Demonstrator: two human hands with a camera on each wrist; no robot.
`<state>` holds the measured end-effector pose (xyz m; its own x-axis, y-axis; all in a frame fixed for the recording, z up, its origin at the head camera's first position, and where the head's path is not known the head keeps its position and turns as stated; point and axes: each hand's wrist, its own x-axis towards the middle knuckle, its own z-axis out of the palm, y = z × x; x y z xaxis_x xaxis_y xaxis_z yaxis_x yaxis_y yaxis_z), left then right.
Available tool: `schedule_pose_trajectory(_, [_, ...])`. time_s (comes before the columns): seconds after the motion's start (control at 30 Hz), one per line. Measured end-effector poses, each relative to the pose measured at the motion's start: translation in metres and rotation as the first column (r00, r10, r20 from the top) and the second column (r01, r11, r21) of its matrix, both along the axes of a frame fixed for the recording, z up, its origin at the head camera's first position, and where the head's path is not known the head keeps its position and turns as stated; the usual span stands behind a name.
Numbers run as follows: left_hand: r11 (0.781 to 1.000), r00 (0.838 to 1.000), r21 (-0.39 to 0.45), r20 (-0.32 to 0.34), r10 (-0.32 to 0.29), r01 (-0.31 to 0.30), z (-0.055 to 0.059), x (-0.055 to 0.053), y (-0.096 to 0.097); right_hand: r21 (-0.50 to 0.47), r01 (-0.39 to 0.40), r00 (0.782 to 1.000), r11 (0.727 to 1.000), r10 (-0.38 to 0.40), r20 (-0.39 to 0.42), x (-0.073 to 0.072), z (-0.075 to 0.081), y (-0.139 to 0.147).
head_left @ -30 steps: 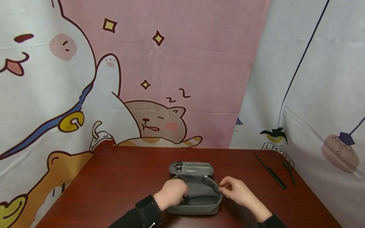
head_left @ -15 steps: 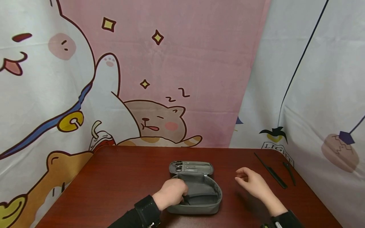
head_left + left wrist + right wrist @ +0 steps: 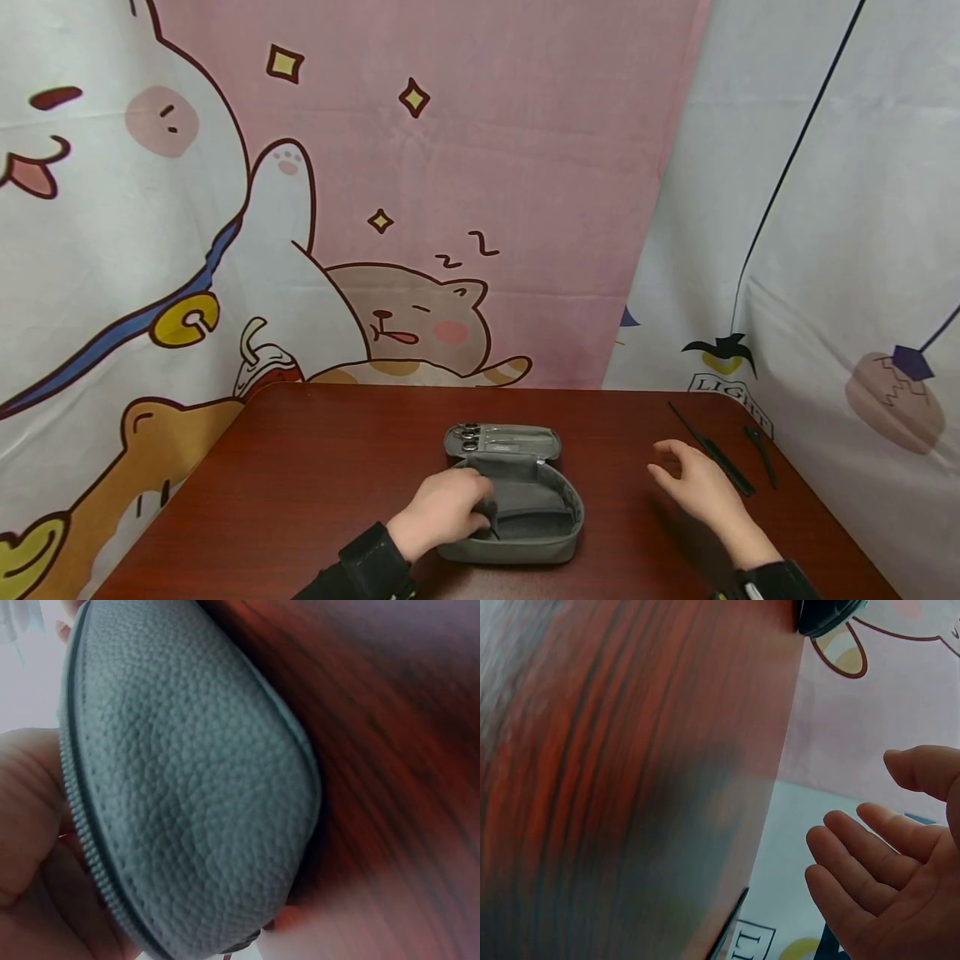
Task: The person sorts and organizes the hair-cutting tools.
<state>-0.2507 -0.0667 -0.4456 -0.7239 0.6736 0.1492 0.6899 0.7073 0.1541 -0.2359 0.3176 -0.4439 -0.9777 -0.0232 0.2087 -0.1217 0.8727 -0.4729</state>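
Leftmost, we find the left hand (image 3: 444, 510) reaching over the left rim of the grey case (image 3: 517, 552), fingers bent down inside; we cannot tell whether they grip anything, as the tips are hidden. The case stands on the reddish-brown, wood-grained table (image 3: 300, 475) near the person, mouth up, and its body looks longer from side to side. Its lid (image 3: 525, 433) is folded back toward the patterned cloth (image 3: 510, 167) — we make out small shiny rings (image 3: 470, 437) at its left end. Up close, the outer wall is pebbled like leather, rounded at the corner, with zip teeth along the edge. Farther right, the right hand (image 3: 697, 483) hovers above the table, loosely opened, thumb apart from its fingers. Beyond it we see a long, thin black tool (image 3: 727, 467), slanting from far left to near right — and, just beside, a shorter black one (image 3: 762, 458) at a similar slant.
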Motion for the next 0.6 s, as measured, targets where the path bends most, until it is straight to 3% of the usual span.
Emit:
schedule_pose_trajectory(0.13, [0.994,0.998,0.1,-0.027,0.057,-0.054,0.003,0.003,-0.008,0.048,0.034,0.999,0.998,-0.034,0.009,-0.001,0.0,0.007])
schedule_pose_trajectory(0.37, [0.954,0.979,0.256,-0.083,0.184,-0.158,0.008,0.006,-0.023,0.095,0.076,0.997,0.993,-0.077,0.007,-0.004,-0.001,0.021])
schedule_pose_trajectory(0.6, [0.929,0.967,0.281,-0.01,0.256,-0.243,0.006,0.004,-0.037,0.119,0.099,0.995,0.988,-0.102,0.015,-0.007,-0.004,0.038])
